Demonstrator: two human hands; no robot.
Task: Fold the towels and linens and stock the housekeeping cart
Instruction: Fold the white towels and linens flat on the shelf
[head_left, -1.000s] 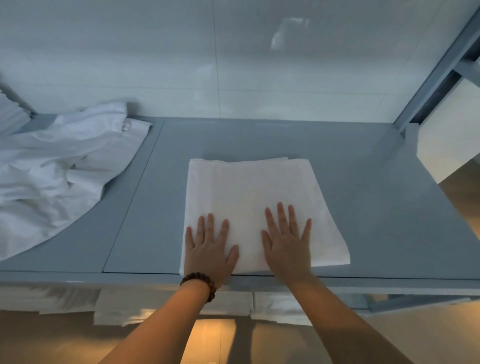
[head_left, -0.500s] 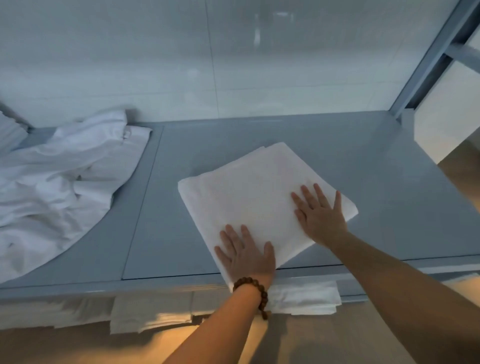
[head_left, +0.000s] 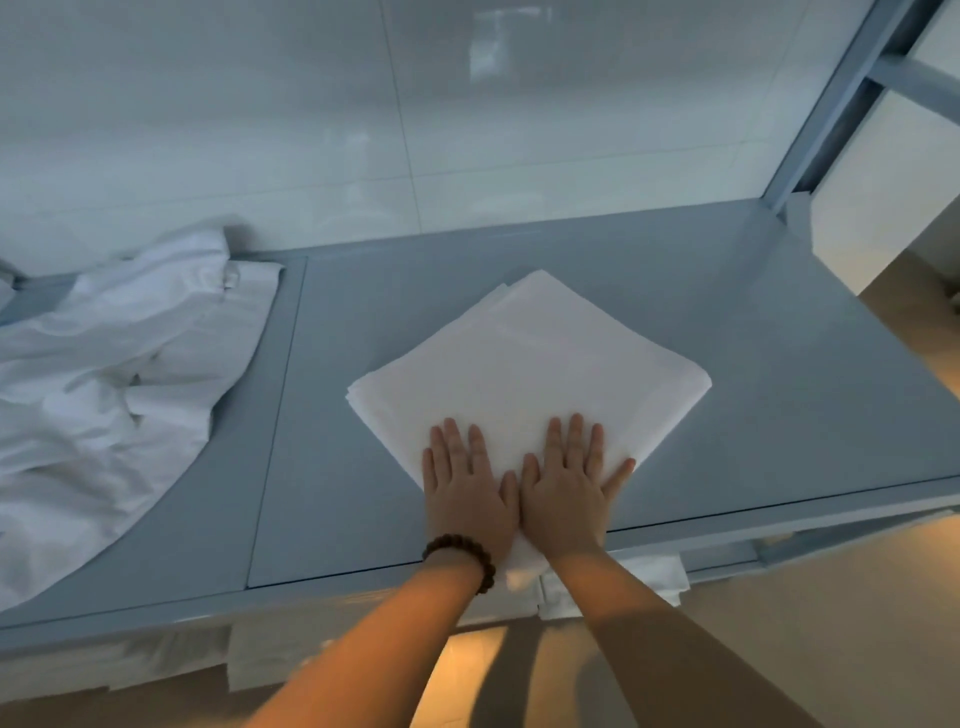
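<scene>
Two flat palms, left hand (head_left: 465, 493) and right hand (head_left: 566, 488) side by side with fingers straight, are pressing down and gripping nothing. Beneath them a folded white towel (head_left: 530, 364) is lying cornerwise at centre frame on the grey-blue shelf top (head_left: 779, 364). Soft, light and layered, it is likely to splay if pinched, so it probably wants lifting from under opposite edges. Rumpled linen (head_left: 119, 389) is lying at the left of the frame.

I saw a bracelet (head_left: 483, 566) of dark, round beads on the wrist behind the left hand (head_left: 467, 499). Both forearms were bare down to the frame's lower edge.
</scene>
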